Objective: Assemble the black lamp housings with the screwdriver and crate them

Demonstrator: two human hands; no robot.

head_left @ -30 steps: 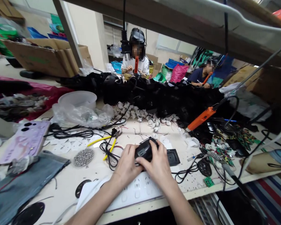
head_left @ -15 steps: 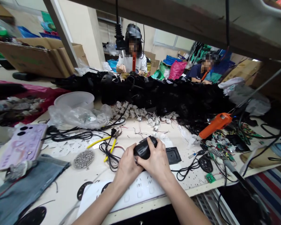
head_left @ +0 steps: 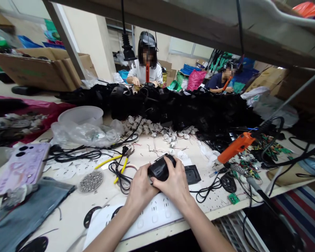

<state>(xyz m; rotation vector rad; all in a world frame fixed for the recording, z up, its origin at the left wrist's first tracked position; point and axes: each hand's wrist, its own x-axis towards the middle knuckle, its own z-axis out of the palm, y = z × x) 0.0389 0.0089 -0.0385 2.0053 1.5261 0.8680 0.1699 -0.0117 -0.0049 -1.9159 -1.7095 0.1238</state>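
Observation:
Between my two hands is a rounded black plastic housing [head_left: 159,168], held over the bench behind a white power strip [head_left: 149,213]. My left hand [head_left: 141,183] grips its left end, fingertips mostly hidden behind it. My right hand [head_left: 174,178] wraps its right side, with the index finger across the top and the thumb at the lower front edge. Just right of the housing lies a flat black rectangular plastic part [head_left: 192,174]. Yellow-handled cutters [head_left: 124,164] and a coiled black cable [head_left: 118,175] rest to the left.
A dish of small screws [head_left: 91,181], a purple phone [head_left: 22,166] and denim cloth [head_left: 42,199] lie left. An orange electric screwdriver [head_left: 235,148], circuit boards and a soldering iron [head_left: 259,189] are right. Black parts [head_left: 178,105] pile up behind; two people work beyond.
The view has shifted slightly, so most things sit a little further left. Both hands keep hold of the black housing in nearly the same pose. The orange screwdriver hangs slightly lower.

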